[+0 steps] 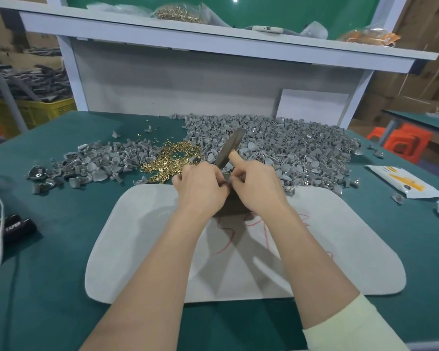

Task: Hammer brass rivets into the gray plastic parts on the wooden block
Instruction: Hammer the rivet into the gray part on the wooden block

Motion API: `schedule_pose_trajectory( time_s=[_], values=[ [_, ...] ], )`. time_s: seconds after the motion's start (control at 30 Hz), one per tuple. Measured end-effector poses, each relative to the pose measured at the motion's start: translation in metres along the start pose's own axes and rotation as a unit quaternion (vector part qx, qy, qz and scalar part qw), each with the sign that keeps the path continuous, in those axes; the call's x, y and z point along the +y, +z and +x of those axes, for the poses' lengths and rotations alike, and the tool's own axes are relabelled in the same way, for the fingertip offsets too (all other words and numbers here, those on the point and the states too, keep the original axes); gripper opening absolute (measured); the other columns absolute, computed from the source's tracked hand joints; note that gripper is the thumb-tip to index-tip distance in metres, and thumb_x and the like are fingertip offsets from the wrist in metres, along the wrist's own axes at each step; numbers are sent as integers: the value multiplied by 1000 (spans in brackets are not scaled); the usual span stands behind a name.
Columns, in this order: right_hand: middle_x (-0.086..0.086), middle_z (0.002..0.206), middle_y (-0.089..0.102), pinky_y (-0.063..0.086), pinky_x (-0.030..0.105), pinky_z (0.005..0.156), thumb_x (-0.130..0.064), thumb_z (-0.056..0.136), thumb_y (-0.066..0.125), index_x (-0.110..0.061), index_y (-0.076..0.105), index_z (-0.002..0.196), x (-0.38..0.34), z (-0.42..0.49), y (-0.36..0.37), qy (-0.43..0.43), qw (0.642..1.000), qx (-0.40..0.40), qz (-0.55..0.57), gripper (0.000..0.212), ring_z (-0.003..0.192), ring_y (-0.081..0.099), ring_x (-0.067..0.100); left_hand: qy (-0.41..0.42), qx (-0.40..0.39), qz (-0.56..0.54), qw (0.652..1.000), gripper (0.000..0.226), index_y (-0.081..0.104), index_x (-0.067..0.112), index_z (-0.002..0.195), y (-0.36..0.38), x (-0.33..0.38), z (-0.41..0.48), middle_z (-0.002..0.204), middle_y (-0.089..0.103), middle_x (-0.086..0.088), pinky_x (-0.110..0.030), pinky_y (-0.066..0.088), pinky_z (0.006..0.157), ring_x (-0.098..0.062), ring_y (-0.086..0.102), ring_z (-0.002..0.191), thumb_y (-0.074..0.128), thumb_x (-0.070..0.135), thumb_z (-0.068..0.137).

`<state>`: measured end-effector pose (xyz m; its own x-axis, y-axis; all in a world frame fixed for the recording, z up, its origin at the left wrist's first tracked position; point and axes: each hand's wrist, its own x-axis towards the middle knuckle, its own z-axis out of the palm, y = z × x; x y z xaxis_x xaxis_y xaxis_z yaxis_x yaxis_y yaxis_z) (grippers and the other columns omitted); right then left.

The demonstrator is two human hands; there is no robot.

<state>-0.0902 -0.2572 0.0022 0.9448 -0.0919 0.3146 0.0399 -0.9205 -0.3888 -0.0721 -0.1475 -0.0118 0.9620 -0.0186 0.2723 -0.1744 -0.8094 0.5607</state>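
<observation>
On the white mat (pixel 137 236), right in the middle, sits the dark wooden block (pixel 232 206), mostly hidden under your two hands. Your left hand (pixel 200 188) has its fingers curled in and touches your right hand (pixel 256 186) above the block; I cannot tell what it holds. Your right hand grips the low end of a flat metal bar (pixel 231 148), with one finger straight along it. The bar leans toward 1 o'clock. The brass rivets (pixel 173 160) lie at 11 o'clock from the block. The big heap of gray plastic parts (pixel 289 148) spreads from 12 to 2 o'clock.
</observation>
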Motion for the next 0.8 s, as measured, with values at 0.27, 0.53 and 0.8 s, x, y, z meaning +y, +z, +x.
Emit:
schedule_pose_trajectory(
  time_s=[0.27,0.53,0.8],
  values=[
    [6,108,66,45,30,76,-24,91,55,-24,65,98,3,2,5,-15,1000,-11,-3,12,98,59,30,-1,-6,0,1000,6,67,29,84,0,-2,-3,101,63,3,-37,26,92,-26,42,117,62,31,86],
    [4,123,64,46,29,89,-21,95,52,-22,69,111,11,5,-1,10,997,-12,78,24,109,59,28,-3,-6,-1,1000,14,59,31,73,-2,1,-1,89,56,8,-37,26,91,-25,41,116,63,26,86],
    [2,117,67,42,23,80,-21,90,58,-21,74,97,9,6,0,12,997,8,71,18,104,61,26,-3,-5,-4,1000,14,58,31,73,-1,0,0,92,58,6,-38,26,93,-25,41,117,63,27,86]
  ],
)
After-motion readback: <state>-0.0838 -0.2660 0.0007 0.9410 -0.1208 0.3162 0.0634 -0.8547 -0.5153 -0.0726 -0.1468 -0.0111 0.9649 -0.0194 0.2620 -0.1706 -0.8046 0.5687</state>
